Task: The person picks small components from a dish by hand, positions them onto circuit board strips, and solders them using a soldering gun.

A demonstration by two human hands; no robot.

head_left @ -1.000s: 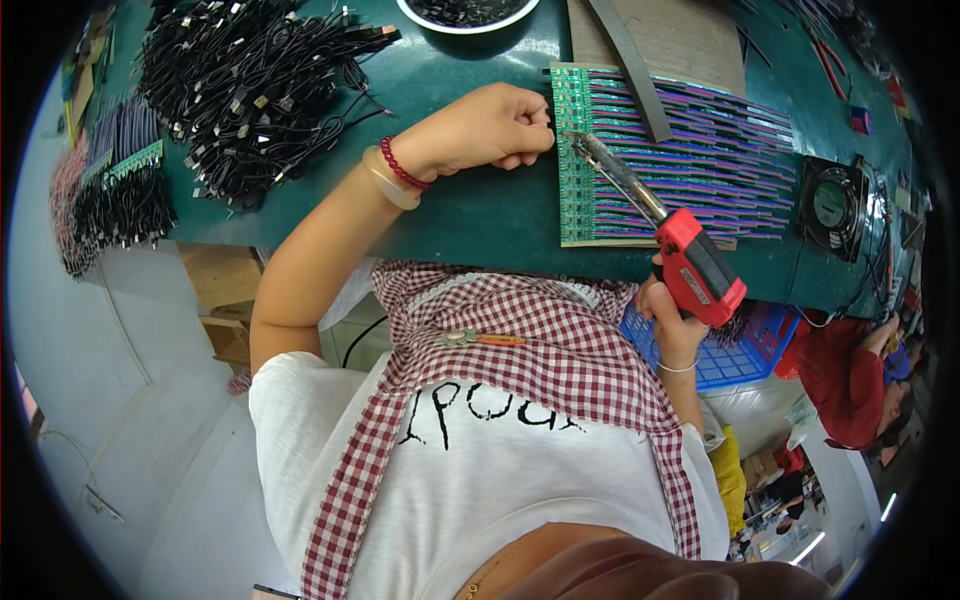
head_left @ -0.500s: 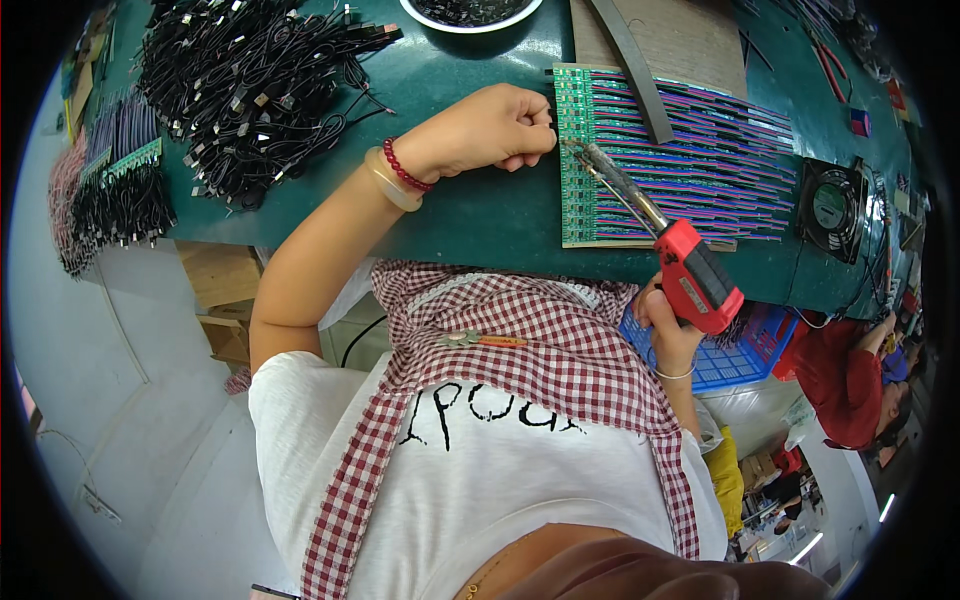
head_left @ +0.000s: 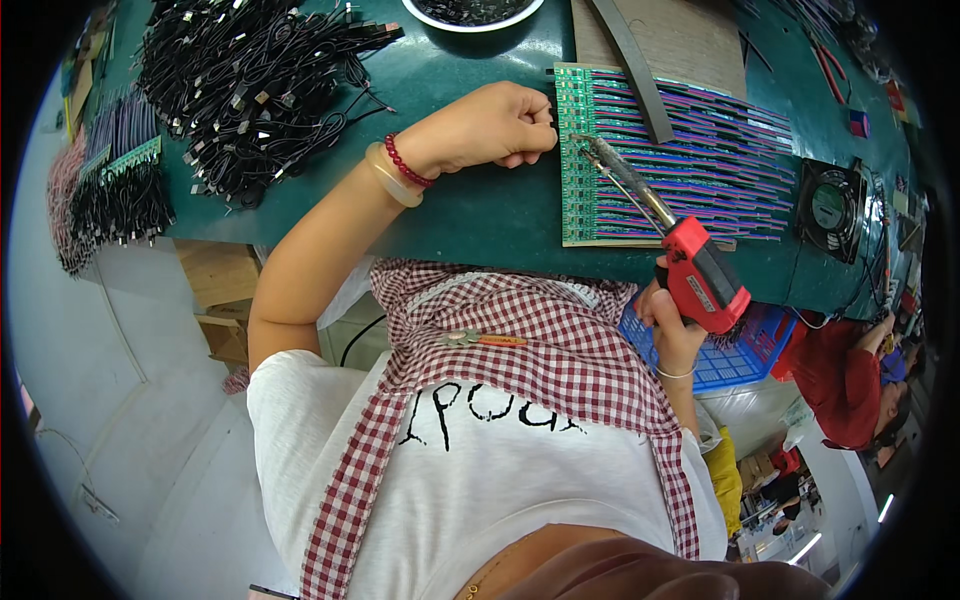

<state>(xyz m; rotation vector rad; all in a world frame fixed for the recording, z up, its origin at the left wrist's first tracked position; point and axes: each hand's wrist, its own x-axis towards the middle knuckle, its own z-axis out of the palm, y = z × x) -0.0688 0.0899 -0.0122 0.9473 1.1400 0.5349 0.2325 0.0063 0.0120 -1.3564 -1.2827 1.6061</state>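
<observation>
My left hand [head_left: 500, 128] is closed, its fingertips pressed together at the left edge of a green circuit board panel [head_left: 574, 195]. Whatever is between those fingers is too small or hidden to make out. My right hand [head_left: 676, 328] grips a red and black soldering gun [head_left: 703, 272] from below. Its long metal barrel points up and left, with the tip over the panel's left part, close to my left fingers. From the panel, rows of dark, pink and blue wires [head_left: 690, 165] run to the right.
A grey curved strip [head_left: 634, 70] lies across the wires and a brown board [head_left: 690, 40]. Black cables [head_left: 260, 95] are heaped at far left, near a white bowl [head_left: 470, 22]. At right sits a black fan [head_left: 832, 208]; below are a blue basket [head_left: 735, 365] and another person [head_left: 840, 385].
The soldering gun's body has shifted slightly to the right in my right hand. My left hand stays almost where it was at the panel's edge.
</observation>
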